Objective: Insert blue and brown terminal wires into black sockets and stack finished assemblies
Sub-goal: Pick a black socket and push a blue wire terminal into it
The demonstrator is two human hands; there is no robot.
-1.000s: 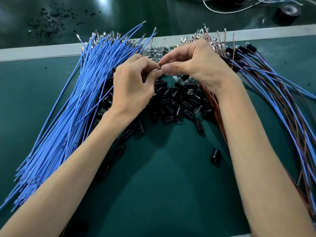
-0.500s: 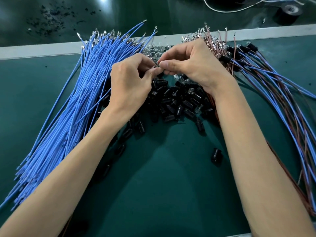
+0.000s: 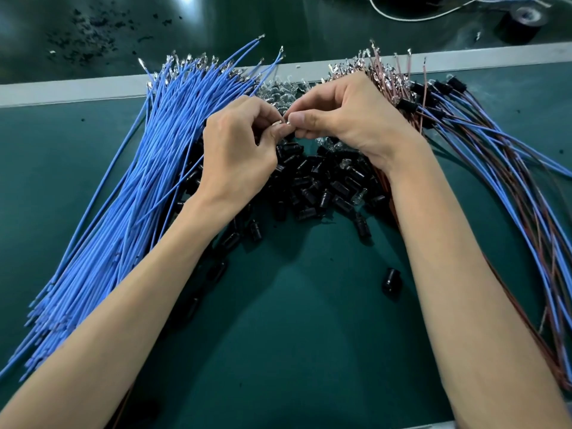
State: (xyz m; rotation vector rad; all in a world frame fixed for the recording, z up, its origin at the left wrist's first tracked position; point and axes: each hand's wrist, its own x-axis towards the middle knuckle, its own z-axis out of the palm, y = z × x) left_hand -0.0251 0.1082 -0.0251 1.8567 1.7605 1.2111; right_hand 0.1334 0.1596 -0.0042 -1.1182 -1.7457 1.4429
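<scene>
- Our left hand [image 3: 238, 156] and right hand [image 3: 353, 125] meet tip to tip, both pinching one silvery piece [image 3: 282, 121], unidentifiable.
- Black sockets [image 3: 312, 187] lie just beneath our fingers [image 3: 301, 119]; blue wires [image 3: 139, 181] run beside the left, nearer hand.

L hand [image 3: 238, 156] & R hand [image 3: 349, 119] pinch small silver part [image 3: 279, 121] over black sockets [image 3: 309, 187], blue wires [image 3: 123, 196] left.

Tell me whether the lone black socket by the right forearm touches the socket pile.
Apart. The head view shows bare green mat between the lone socket and the pile.
</scene>
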